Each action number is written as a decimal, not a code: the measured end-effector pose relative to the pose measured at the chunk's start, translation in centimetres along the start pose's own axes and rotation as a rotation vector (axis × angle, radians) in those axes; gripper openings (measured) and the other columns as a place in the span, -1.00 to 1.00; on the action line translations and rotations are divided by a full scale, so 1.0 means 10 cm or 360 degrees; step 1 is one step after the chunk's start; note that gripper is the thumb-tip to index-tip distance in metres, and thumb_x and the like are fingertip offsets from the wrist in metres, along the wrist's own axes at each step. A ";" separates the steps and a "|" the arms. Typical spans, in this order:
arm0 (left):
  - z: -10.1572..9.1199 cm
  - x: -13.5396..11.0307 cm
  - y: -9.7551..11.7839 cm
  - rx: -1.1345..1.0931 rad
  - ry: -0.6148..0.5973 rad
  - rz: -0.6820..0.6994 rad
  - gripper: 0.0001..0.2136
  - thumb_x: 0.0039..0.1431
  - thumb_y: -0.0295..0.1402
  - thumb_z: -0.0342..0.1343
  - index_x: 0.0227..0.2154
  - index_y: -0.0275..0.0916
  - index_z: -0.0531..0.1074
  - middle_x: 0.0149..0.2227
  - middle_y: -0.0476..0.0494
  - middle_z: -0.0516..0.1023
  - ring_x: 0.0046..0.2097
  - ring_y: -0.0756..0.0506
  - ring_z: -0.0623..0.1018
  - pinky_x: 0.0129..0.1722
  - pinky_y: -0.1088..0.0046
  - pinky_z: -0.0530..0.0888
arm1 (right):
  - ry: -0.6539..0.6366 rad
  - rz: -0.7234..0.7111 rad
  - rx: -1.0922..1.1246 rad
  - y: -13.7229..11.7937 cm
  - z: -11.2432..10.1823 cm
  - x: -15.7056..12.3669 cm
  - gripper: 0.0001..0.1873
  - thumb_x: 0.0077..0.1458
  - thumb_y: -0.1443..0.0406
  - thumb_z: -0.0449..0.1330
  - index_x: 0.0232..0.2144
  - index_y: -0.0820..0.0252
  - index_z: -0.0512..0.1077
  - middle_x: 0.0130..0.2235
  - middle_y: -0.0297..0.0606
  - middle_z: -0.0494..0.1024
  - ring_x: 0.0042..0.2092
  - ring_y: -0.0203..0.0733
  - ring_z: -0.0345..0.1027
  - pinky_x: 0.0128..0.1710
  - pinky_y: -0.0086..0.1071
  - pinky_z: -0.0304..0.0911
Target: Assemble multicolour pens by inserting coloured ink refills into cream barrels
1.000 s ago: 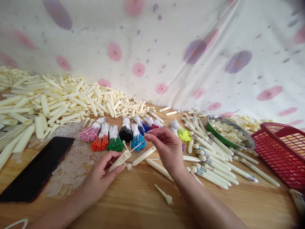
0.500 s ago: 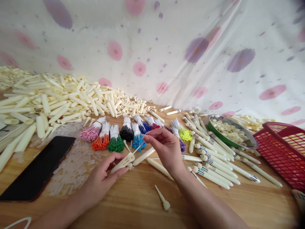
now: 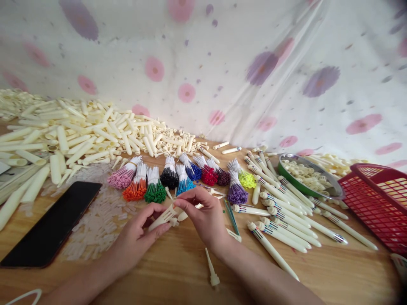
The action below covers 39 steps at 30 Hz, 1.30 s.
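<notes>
My left hand (image 3: pixel 140 231) is closed around a cream slotted pen barrel part (image 3: pixel 165 217), its open end pointing up and right. At that end, the thumb and finger of my right hand (image 3: pixel 200 212) pinch a thin pen refill, mostly hidden, with a speck of orange-red at the fingertips. The refill seems to be down inside the slotted part. Behind the hands stand bundles of refills, among them orange (image 3: pixel 135 188), green (image 3: pixel 154 190), blue (image 3: pixel 185 180) and purple (image 3: pixel 237 190). A cream tapered piece (image 3: pixel 212 269) lies below my right wrist.
Cream tubes (image 3: pixel 79 131) are heaped at the left, beside a black phone (image 3: pixel 52 222) and clear small sleeves (image 3: pixel 98 224). Multicolour pens (image 3: pixel 282 231) lie at the right, near a green-sided bowl (image 3: pixel 294 182) of cream parts and a red basket (image 3: pixel 375 207).
My right hand has moved down and left to the barrel part's end, and the refill that stuck out has gone into it. My left hand has stayed in place.
</notes>
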<state>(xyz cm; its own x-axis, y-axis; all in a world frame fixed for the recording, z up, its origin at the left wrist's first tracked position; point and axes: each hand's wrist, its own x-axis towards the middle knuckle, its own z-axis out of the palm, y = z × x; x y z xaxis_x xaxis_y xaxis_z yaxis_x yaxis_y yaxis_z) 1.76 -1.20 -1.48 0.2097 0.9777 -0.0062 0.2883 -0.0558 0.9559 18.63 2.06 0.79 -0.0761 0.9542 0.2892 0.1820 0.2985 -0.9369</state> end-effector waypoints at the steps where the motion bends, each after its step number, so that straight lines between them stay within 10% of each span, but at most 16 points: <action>1: 0.00 0.00 0.00 -0.0002 0.0007 0.0005 -0.86 0.11 -0.29 0.09 -0.25 -0.11 0.40 -0.27 -0.04 0.53 -0.19 -0.12 0.51 -0.22 0.39 0.45 | -0.0016 -0.0008 -0.0024 0.02 0.00 -0.01 -0.87 -0.06 0.23 0.31 -0.54 0.14 0.49 -0.51 -0.32 0.50 -0.46 -0.30 0.29 -0.45 -0.45 0.22; 12: 0.00 0.02 -0.02 -0.0016 0.0059 -0.0012 -0.84 0.07 -0.29 0.13 -0.26 -0.14 0.44 -0.28 -0.07 0.56 -0.18 -0.16 0.53 -0.21 0.36 0.45 | -0.0400 -0.0051 -0.0248 -0.03 -0.06 0.02 -0.83 0.07 0.19 0.20 -0.47 0.16 0.42 -0.49 -0.35 0.50 -0.45 -0.31 0.34 -0.47 -0.48 0.20; 23: -0.04 0.03 0.03 -0.0052 0.0050 -0.0018 -0.83 0.08 -0.27 0.12 -0.26 -0.15 0.43 -0.27 -0.08 0.56 -0.21 -0.14 0.54 -0.24 0.40 0.45 | -0.0849 0.0243 0.0268 -0.13 -0.26 0.16 -0.90 0.04 0.27 0.20 -0.39 0.19 0.43 -0.44 -0.36 0.49 -0.42 -0.35 0.36 -0.39 -0.46 0.28; 31: -0.03 0.01 0.04 -0.0121 0.0002 -0.0043 -0.81 0.07 -0.25 0.13 -0.24 -0.14 0.41 -0.24 -0.07 0.56 -0.17 -0.14 0.52 -0.17 0.37 0.44 | -0.0803 -0.0237 -0.0144 -0.23 -0.36 0.18 -0.87 0.09 0.40 0.16 -0.38 0.13 0.51 -0.32 -0.31 0.57 -0.29 -0.29 0.43 -0.26 -0.41 0.33; 39: -0.02 0.00 0.02 -0.0124 -0.0011 -0.0043 -0.82 0.07 -0.28 0.13 -0.23 -0.13 0.40 -0.22 -0.07 0.55 -0.13 -0.15 0.51 -0.14 0.36 0.44 | -0.0709 -0.0022 -0.0087 -0.22 -0.32 0.16 -0.94 0.01 0.37 0.25 -0.43 0.13 0.53 -0.43 -0.37 0.57 -0.42 -0.34 0.38 -0.42 -0.49 0.27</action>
<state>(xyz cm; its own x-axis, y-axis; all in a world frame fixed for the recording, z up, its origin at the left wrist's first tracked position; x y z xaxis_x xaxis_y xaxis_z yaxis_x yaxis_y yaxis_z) 1.67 -1.16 -1.19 0.2093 0.9773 -0.0339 0.2204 -0.0133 0.9753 21.20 2.95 3.95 -0.4916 0.8525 0.1777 0.2286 0.3233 -0.9183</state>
